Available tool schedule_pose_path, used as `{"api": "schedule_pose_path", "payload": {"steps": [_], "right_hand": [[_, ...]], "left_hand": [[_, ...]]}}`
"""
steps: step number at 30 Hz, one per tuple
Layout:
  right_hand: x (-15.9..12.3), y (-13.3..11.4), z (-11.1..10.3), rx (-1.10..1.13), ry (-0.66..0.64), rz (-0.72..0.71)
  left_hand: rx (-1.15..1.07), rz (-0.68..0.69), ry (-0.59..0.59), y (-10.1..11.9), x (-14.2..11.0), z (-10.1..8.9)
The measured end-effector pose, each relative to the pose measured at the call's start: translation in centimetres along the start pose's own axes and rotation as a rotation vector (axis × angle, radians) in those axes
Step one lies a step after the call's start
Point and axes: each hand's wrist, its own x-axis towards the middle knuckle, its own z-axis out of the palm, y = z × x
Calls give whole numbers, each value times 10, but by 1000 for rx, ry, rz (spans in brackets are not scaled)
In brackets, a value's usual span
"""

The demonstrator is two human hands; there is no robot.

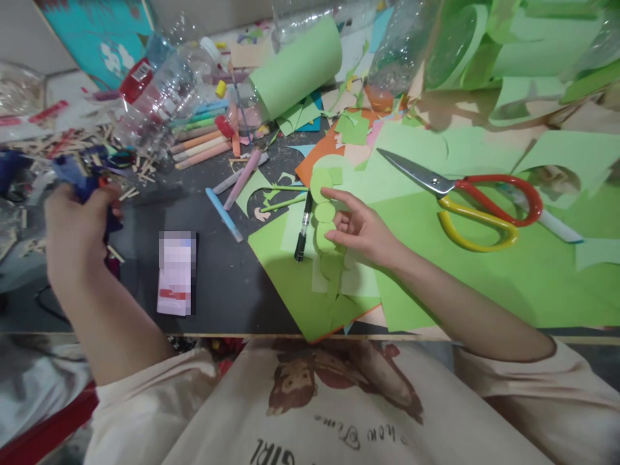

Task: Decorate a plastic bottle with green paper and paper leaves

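Observation:
At the left, my left hand (77,226) is closed around a blue glue gun (80,174), mostly hidden by the fingers and the clutter. My right hand (361,226) is at the middle, thumb and index finger apart, the others curled. Its fingertips rest on a column of small light green paper circles (324,212), which lies on green paper sheets (281,258). Just left of the circles is a black marker (303,226). Narrow green paper strips (290,202) reach the marker from the left.
Large scissors (450,187) with red and yellow handles lie open at right. A phone (177,274) lies between my arms. Chalk-like coloured sticks (245,177), a green paper-covered cylinder (300,68), a clear plastic bottle (174,90) and scattered small wooden sticks (68,139) crowd the back.

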Motion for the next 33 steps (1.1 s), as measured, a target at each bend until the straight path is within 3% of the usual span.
{"api": "schedule_pose_path", "payload": {"steps": [2,5,8,10,13,17,23,33], "right_hand": [[1,-1,0,6,-4,4],[1,-2,-1,6,6,-5],[2,-2,-3,-17,16,-16],[2,-2,-4,-33,19,-16],[3,-3,-4,-29,27,-7],[3,-2,-3,-32,32,-29],[4,5,-4,-68,4,-76],[3,6,-5,-93,9,-61]], "left_hand": [[-13,-42,93,24,-16,5],[-184,171,100,56,-45,27],[-303,239,-71,70,-68,54],[-375,247,-228,69,-77,70],[-403,289,-288,62,-86,86],[-295,382,-294,54,-94,102],[-49,408,-202,42,-97,118],[-10,514,-209,42,-98,119]]}}
